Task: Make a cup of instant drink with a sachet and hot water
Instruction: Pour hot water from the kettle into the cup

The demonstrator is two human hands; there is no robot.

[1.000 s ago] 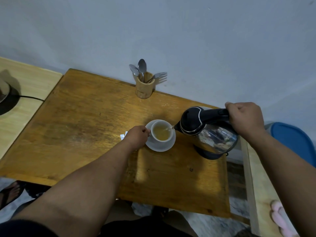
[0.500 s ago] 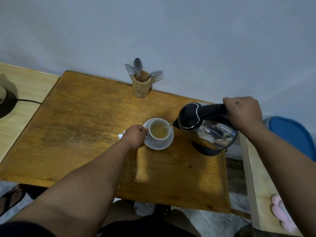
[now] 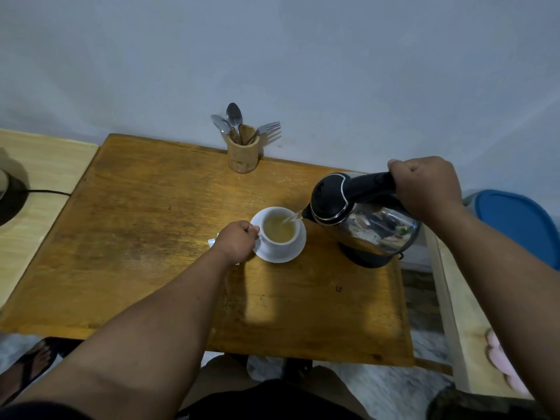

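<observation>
A white cup (image 3: 280, 237) stands on a white saucer (image 3: 295, 251) in the middle of the wooden table (image 3: 136, 231). Yellowish liquid fills much of the cup. My left hand (image 3: 238, 242) is closed on the cup's handle at its left side. My right hand (image 3: 425, 186) grips the black handle of a steel kettle (image 3: 366, 219), tilted toward the cup. A thin stream of water runs from the spout into the cup. A white sachet (image 3: 213, 241) peeks out from behind my left hand, mostly hidden.
A bamboo holder (image 3: 242, 157) with two spoons and a fork stands at the table's back edge by the wall. A black base with a cord (image 3: 45, 192) sits on the pale table at left. A blue lid (image 3: 515, 222) lies to the right. Feet show below.
The kettle stays tilted and keeps pouring; the liquid level in the cup has risen slightly. Both hands hold their places; only the camera view has shifted a little.
</observation>
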